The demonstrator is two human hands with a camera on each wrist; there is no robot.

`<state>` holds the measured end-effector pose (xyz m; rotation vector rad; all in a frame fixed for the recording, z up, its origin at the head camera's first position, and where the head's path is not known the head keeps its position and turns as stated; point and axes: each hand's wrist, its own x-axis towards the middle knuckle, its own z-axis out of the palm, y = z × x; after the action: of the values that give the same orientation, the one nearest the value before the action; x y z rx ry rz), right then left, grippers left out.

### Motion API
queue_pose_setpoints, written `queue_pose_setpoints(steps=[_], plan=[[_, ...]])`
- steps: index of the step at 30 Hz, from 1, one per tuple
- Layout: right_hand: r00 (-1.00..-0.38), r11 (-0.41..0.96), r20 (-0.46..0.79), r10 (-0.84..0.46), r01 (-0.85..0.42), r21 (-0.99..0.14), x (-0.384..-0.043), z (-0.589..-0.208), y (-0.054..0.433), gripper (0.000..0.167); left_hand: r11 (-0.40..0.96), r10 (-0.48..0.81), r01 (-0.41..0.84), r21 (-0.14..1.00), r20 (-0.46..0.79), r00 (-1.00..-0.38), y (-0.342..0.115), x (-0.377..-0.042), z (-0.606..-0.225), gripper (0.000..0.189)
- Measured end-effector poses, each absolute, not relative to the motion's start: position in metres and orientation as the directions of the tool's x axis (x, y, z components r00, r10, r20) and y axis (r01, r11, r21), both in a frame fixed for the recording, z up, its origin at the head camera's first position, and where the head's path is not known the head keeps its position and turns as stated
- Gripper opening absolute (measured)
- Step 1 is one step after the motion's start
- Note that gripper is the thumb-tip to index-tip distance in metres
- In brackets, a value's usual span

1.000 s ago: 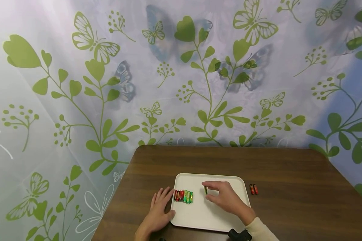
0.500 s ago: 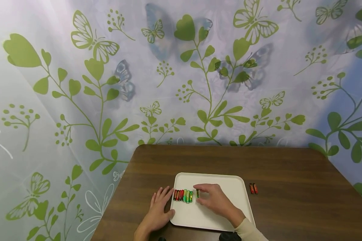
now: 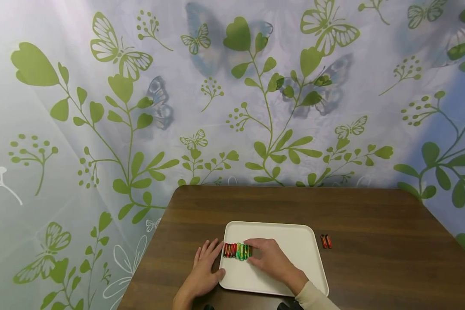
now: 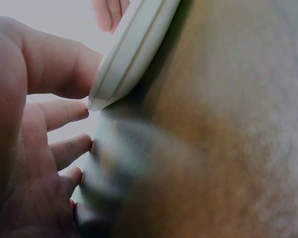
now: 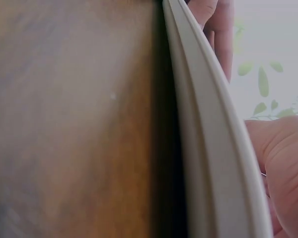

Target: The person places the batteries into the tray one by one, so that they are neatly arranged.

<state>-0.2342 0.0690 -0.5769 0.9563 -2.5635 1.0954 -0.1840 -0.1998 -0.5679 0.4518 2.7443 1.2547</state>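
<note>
A row of small batteries lies side by side on the left part of a white tray (image 3: 286, 282) in the head view. Its left portion is red and black batteries (image 3: 230, 250), and to their right are green batteries (image 3: 241, 252). At the row's right end my right hand (image 3: 273, 260) pinches a dark green battery (image 3: 250, 250) between thumb and fingers, against its neighbour. My left hand (image 3: 203, 273) rests at the tray's left edge with fingers spread; the left wrist view shows its thumb against the rim (image 4: 124, 54). The right wrist view hides the batteries.
Two red and black batteries (image 3: 326, 241) lie on the brown wooden table (image 3: 372, 258), right of the tray. A curtain (image 3: 232, 107) printed with leaves and butterflies hangs behind the table. The tray has a low raised rim.
My right hand has moved left across the tray with the dark green battery, bringing it to the right end of the row. The left hand has stayed at the tray's edge.
</note>
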Motion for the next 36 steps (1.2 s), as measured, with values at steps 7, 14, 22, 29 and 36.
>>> queue_pose_setpoints(steps=[7, 14, 22, 29, 36], plan=[[-0.757, 0.564, 0.431, -0.491, -0.653, -0.505, -0.234, -0.576, 0.07, 0.045, 0.61, 0.303, 0.237, 0.756, 0.054, -0.952, -0.2, -0.185, -0.571, 0.077], [-0.766, 0.547, 0.446, -0.462, -0.643, -0.536, -0.235, -0.569, 0.088, 0.046, 0.61, 0.3, 0.226, 0.759, 0.043, -0.953, -0.199, -0.186, -0.569, 0.078], [-0.779, 0.545, 0.413, -0.472, -0.626, -0.558, -0.237, -0.563, 0.123, 0.047, 0.619, 0.295, 0.22, 0.754, 0.037, -0.955, -0.2, -0.185, -0.571, 0.078], [-0.789, 0.563, 0.382, -0.482, -0.612, -0.555, -0.238, -0.554, 0.158, 0.05, 0.588, 0.294, 0.242, 0.772, 0.075, -0.953, -0.201, -0.186, -0.576, 0.079], [-0.807, 0.593, 0.359, -0.469, -0.589, -0.549, -0.235, -0.551, 0.196, 0.053, 0.633, 0.302, 0.227, 0.74, 0.034, -0.953, -0.201, -0.184, -0.57, 0.079]])
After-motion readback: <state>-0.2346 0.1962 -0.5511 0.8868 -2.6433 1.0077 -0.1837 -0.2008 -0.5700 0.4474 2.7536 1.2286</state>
